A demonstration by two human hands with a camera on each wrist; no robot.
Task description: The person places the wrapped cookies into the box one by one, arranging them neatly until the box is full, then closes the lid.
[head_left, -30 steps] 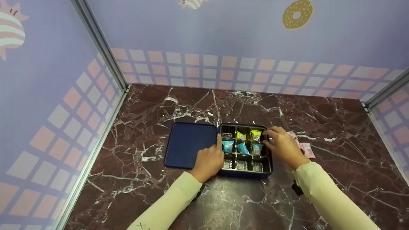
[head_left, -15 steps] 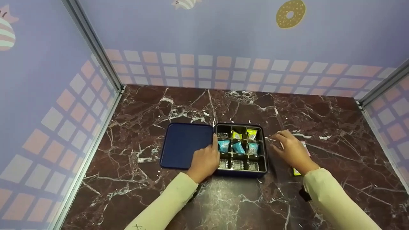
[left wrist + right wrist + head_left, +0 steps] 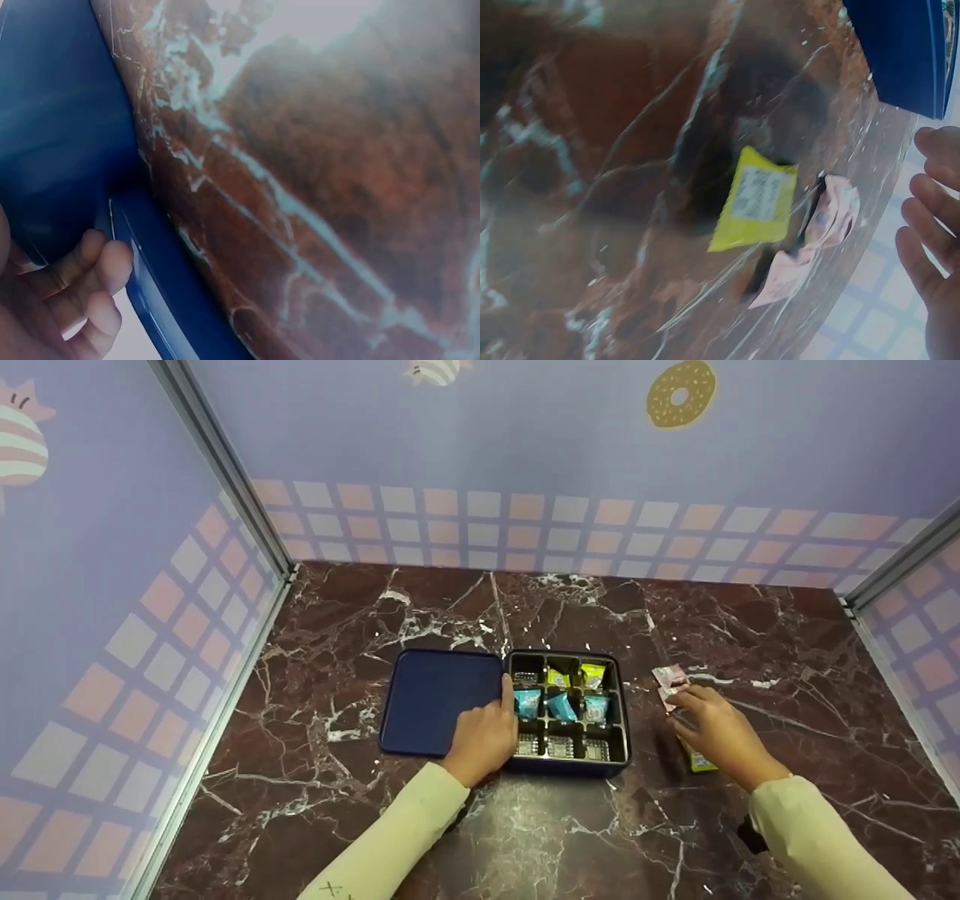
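A dark blue box (image 3: pixel 574 769) with a divided tray stands mid-table. Yellow-green wrapped sweets (image 3: pixel 592 676) occupy two far compartments; blue wrapped sweets (image 3: pixel 561 706) fill the middle row. Bare ridged bottoms show in the near row. My left hand (image 3: pixel 484 741) rests at the box's left side, index finger straight along its rim, the others bent. To the right of the box, my right hand (image 3: pixel 716 735) hovers with relaxed, parted fingers and nothing in them. Near it lie pink wrapped sweets (image 3: pixel 669 676) and a yellow-green sweet (image 3: pixel 756 199), partly hidden by the hand in the head view.
The blue lid (image 3: pixel 435 701) lies flat against the box's left side. Dark red marble tabletop (image 3: pixel 525 840) surrounds everything. Lilac panels with pink and white squares (image 3: pixel 525 532) rise at the back, left (image 3: pixel 127 645) and right.
My right hand has drawn back from the box's far right compartment, now holding nothing, and moved right and nearer, toward the loose sweets. My left hand stays at the box's left edge.
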